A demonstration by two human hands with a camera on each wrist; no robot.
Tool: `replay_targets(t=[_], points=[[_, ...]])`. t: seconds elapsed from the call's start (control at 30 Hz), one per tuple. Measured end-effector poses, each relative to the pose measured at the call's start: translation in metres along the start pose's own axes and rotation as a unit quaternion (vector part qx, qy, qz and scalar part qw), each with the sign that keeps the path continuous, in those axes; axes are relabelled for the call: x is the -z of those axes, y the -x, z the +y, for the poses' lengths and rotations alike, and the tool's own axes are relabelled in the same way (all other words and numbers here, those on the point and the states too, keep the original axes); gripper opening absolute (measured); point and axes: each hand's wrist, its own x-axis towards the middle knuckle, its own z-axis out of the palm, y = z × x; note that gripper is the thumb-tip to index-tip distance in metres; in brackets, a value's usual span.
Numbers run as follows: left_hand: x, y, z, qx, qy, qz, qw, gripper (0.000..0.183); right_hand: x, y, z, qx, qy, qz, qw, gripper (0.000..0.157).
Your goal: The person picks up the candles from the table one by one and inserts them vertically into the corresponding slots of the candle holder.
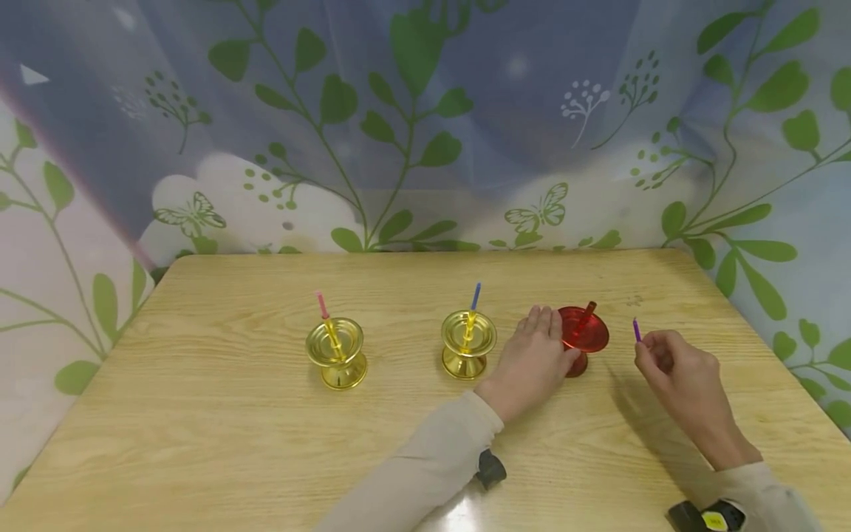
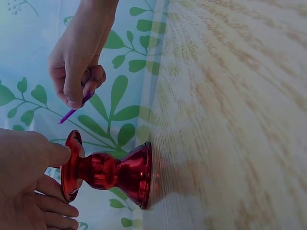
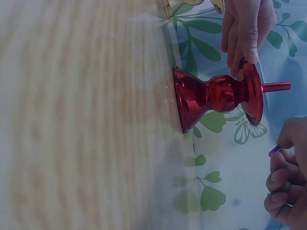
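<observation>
A red metal candle holder (image 1: 583,330) stands upright on the table at the right, its central tube sticking up bare from the dish. My left hand (image 1: 528,369) grips the dish rim from the left; the left wrist view puts the thumb on the near side, with fingers behind the dish. To the right of the holder, my right hand (image 1: 688,384) pinches a thin purple candle (image 1: 637,330) between thumb and fingers, raised off the table. In the left wrist view that candle (image 2: 74,111) points obliquely toward the dish.
Two gold candle holders stand to the left: the middle one (image 1: 465,366) carries a blue candle (image 1: 476,295), the far one (image 1: 343,373) a pink candle (image 1: 322,304). A leaf-patterned curtain (image 1: 425,162) hangs behind the wooden table (image 1: 219,428).
</observation>
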Motion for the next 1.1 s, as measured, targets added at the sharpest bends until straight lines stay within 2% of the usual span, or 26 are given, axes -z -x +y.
replay_targets(t=[0.47,0.8,1.1], points=[[0.002,0.000,0.001,-0.012,-0.014,0.011,0.9998,0.060,-0.001,-0.002,-0.003,0.006,-0.009,0.016,1.000,0.007],[0.001,0.002,0.000,-0.007,-0.011,0.011,0.9999,0.061,-0.007,-0.007,-0.006,0.020,-0.022,0.024,0.999,0.006],[0.001,0.003,0.000,-0.009,-0.013,0.018,0.9997,0.061,-0.009,-0.018,-0.009,0.053,-0.026,0.041,0.997,0.008]])
